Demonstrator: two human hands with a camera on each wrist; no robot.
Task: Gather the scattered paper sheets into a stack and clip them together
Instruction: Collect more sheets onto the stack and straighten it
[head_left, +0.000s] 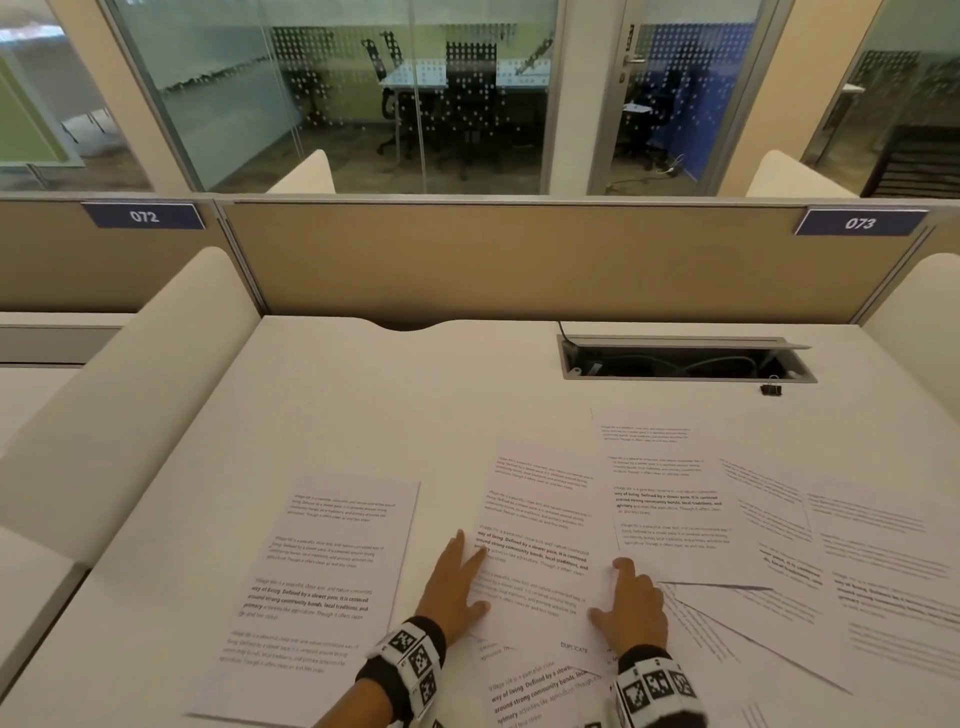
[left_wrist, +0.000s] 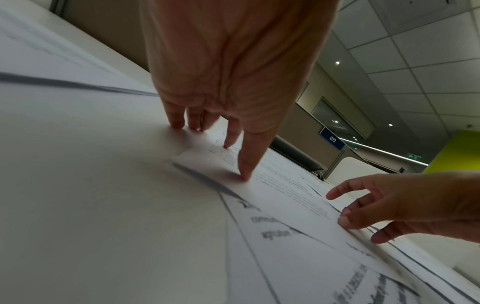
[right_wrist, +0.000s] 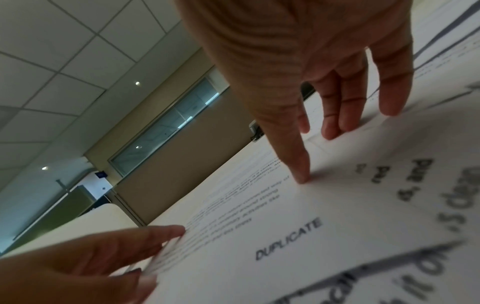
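Note:
Several printed paper sheets lie scattered over the white desk (head_left: 395, 395). My left hand (head_left: 467, 577) lies flat with straight fingers on the left edge of the middle sheet (head_left: 540, 519). My right hand (head_left: 618, 592) touches the same sheet's right edge with spread fingers. In the left wrist view the left hand (left_wrist: 233, 156) presses its fingertips on the sheet (left_wrist: 283, 193) and the desk. The right wrist view shows the right hand (right_wrist: 319, 152) pressing a sheet marked DUPLICATE (right_wrist: 259, 236). A small black binder clip (head_left: 771, 388) sits alone at the back right.
One sheet (head_left: 322, 587) lies apart at the left; overlapping sheets (head_left: 857, 571) fan out at the right, and another (head_left: 540, 691) lies near the front edge. An open cable tray (head_left: 685, 358) is sunk into the desk's back. Padded dividers flank the desk.

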